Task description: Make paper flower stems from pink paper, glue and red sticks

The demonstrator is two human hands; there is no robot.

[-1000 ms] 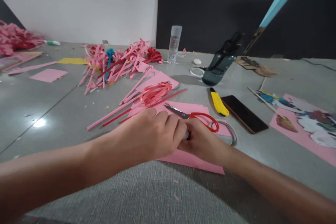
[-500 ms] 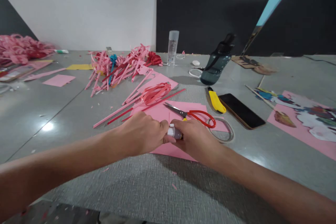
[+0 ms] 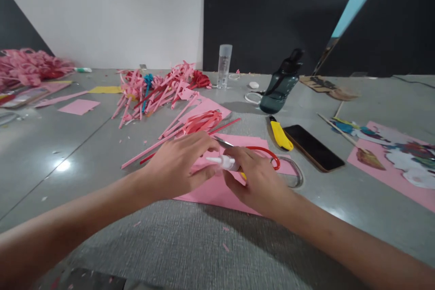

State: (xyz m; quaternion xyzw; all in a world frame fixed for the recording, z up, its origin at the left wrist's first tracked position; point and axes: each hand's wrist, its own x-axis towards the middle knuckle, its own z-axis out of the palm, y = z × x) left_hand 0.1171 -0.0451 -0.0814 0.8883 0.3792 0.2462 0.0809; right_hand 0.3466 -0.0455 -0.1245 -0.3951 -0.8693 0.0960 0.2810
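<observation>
Cool, fairly dim light is covering the counter (image 3: 84,145). Hard white glare is glinting well left of the phone (image 3: 314,148); softer sheen is showing just in front of it. A broad shadow is lying nearer and leftward. Slight blur is softening the white nozzle (image 3: 218,160) left of the phone.

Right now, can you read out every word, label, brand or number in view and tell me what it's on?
No text can be read with certainty.
Clear bottle: marks on its side, too small to read.
Dark water bottle: faint pale marks, too blurred to read.
White-nozzled bottle in the right hand: no readable text shows.
Phone: dark screen, no text visible.
</observation>
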